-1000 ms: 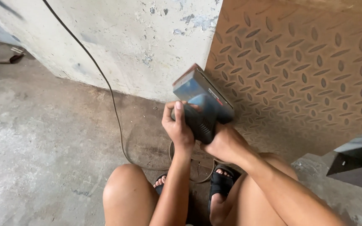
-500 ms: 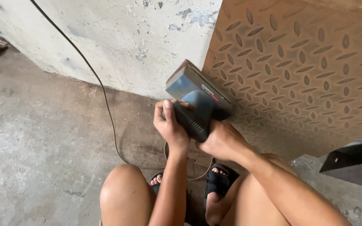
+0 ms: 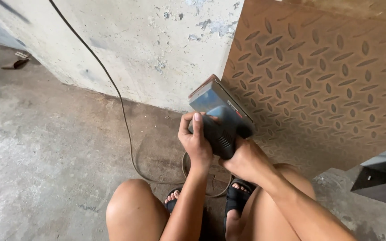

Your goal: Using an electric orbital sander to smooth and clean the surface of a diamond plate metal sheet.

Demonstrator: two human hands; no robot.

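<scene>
the fingers of the left hand (image 3: pixel 196 142) are curled shut around the dark grip of a blue electric sander (image 3: pixel 220 117), thumb laid straight up along the housing. the right hand (image 3: pixel 245 159) closes on the same grip from below and behind, its fingers wrapped under the body and mostly hidden. the sander is held up off the floor between the two hands, over the knees, tilted so its flat rectangular pad faces up and away toward the wall. below the hands are bare knees and feet in black sandals (image 3: pixel 237 201). a black power cord (image 3: pixel 120 105) runs down the wall, across the floor and loops near the feet. the floor (image 3: pixel 45 151) is rough grey concrete, stained and dusty. behind stands a pale concrete wall (image 3: pixel 157 44) with chipped paint, and just beside it on the right a rusty brown checker plate sheet (image 3: pixel 327 76) with raised oval treads leans upright. a dark metal piece (image 3: pixel 380 178) lies at the right edge.
</scene>
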